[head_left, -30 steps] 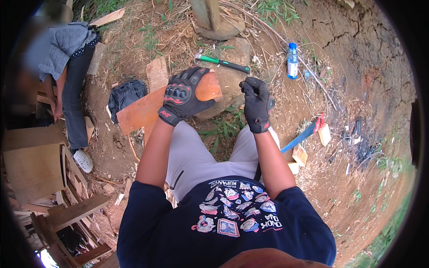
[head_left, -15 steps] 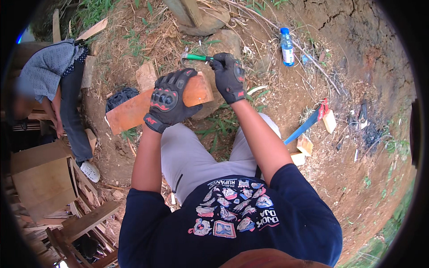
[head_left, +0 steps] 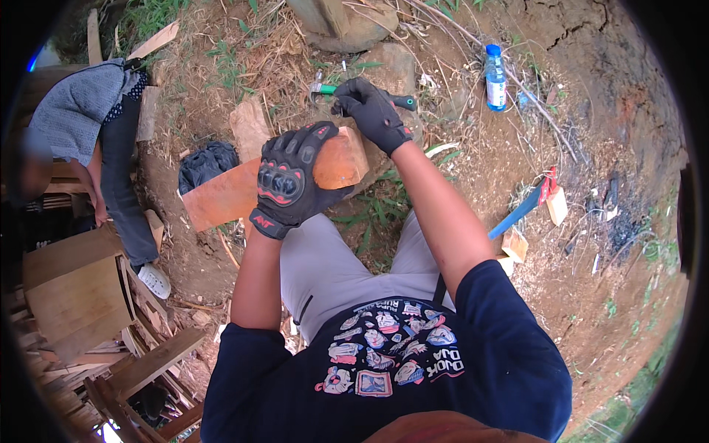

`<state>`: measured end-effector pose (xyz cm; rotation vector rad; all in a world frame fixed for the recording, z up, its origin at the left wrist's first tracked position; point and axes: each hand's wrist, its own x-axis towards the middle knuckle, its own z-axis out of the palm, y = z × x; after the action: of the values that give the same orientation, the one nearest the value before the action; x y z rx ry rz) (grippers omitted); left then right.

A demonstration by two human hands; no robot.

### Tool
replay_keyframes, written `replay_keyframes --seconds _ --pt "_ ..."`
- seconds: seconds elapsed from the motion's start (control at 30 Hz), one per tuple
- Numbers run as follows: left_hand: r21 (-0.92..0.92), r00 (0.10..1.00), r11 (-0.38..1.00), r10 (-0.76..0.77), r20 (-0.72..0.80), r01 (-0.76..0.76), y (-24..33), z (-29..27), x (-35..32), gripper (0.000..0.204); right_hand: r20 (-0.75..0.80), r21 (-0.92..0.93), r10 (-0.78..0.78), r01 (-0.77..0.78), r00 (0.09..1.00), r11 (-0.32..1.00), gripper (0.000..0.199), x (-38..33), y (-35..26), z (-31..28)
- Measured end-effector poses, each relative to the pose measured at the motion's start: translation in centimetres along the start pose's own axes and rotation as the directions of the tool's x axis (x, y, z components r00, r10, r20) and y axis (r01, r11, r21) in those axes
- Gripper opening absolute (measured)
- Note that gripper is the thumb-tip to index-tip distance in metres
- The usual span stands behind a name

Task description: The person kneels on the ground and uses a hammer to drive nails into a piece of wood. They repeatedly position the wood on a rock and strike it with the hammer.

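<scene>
My left hand [head_left: 284, 177], in a black glove with red details, is closed over a reddish-brown wooden block [head_left: 221, 193]. The block slants across in front of my knees, its end face up at the right. My right hand [head_left: 369, 114], also gloved, hovers just beyond that end with fingers curled and pressed together. Whatever the fingertips may pinch is too small to make out. Behind this hand a hammer [head_left: 406, 102] with a green and black handle lies by a flat stone [head_left: 395, 66]. Part of its handle is hidden by the hand.
At right stand a blue-capped bottle [head_left: 496, 81], a handsaw [head_left: 517, 210] and wood offcuts [head_left: 515, 246]. A black plastic bag [head_left: 207, 166] lies beyond the block. At left, a person [head_left: 85, 111] bends near a wooden box [head_left: 77, 295] and stacked timber [head_left: 151, 362]. A post [head_left: 325, 15] rises ahead.
My right hand has shifted left along the hammer, uncovering the handle's black end. The hammer stays lying in place. My left hand still grips the block, and the whole view has shifted slightly.
</scene>
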<state>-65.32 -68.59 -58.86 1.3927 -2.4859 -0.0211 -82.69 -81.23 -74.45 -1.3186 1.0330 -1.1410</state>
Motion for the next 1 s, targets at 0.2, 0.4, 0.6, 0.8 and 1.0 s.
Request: replay_keyframes --seconds 0.2,0.4,0.6,0.8,1.0 --pt "-0.047 0.998 0.999 -0.022 0.05 0.024 -0.4 0.2 0.4 0.097 -0.03 0.35 0.104 -0.087 0.994 0.933 0.018 -1.8 -0.1 1.9" --pt "0.012 0.998 0.999 0.048 0.045 -0.049 -0.1 -0.5 0.4 0.099 -0.07 0.404 0.104 -0.067 0.992 0.912 0.019 -2.3 -0.3 2.2" --pt "0.026 0.994 0.993 0.111 -0.009 -0.111 -0.5 -0.6 0.2 0.099 -0.099 0.401 0.075 -0.029 0.992 0.915 0.016 -1.7 0.5 2.4" --pt "0.008 0.991 0.991 0.135 0.002 -0.135 -1.0 -0.3 1.0 0.098 0.053 0.088 -0.157 0.152 0.986 0.985 0.02 -1.2 -1.9 0.7" --pt "0.04 0.988 0.987 0.152 0.042 -0.153 -0.6 -0.4 1.2 0.098 -0.073 0.306 -0.074 0.092 0.995 0.947 0.018 -2.9 -1.8 1.6"
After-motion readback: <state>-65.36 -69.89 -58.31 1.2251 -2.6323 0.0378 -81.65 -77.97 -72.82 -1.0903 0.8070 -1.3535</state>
